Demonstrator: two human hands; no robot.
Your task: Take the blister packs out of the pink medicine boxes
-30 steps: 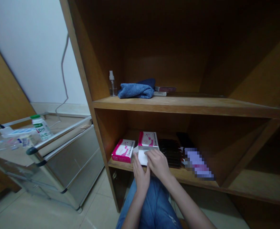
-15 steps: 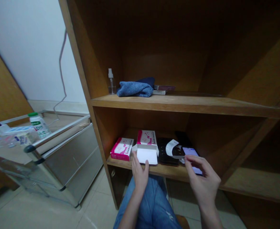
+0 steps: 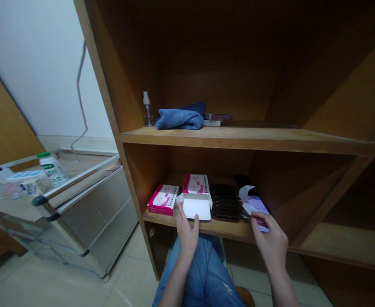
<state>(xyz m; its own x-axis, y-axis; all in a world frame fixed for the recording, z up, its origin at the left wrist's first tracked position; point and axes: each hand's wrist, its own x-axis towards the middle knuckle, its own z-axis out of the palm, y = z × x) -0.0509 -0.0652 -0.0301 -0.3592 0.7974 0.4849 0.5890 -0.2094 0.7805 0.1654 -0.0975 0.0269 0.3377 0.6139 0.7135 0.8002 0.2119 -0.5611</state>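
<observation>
My left hand (image 3: 187,233) rests with fingers stretched and thumb apart at the front of an open pink-and-white box (image 3: 196,184), whose white flap (image 3: 197,209) lies folded down toward me. Thumb and fingers of my right hand (image 3: 272,241) are pinched on the near end of a white curled paper strip (image 3: 245,193). The strip hangs partly over a phone (image 3: 260,205) with a lit screen. Between box and phone lies a row of dark, shiny flat packets (image 3: 225,204). Left of the open box is a second, similar pink-and-white box (image 3: 163,199).
On the upper shelf (image 3: 254,138) are a spray bottle (image 3: 148,111), a blue towel (image 3: 180,118) and thin flat boxes (image 3: 219,117). A metal-framed cart (image 3: 88,179) at left holds a white bottle with a green cap (image 3: 52,168). The cabinet's left panel (image 3: 128,200) stands beside it.
My right hand has moved slightly left and down, and the paper strip has swung right, from above the dark packets to over the phone. My left hand stays at the open box.
</observation>
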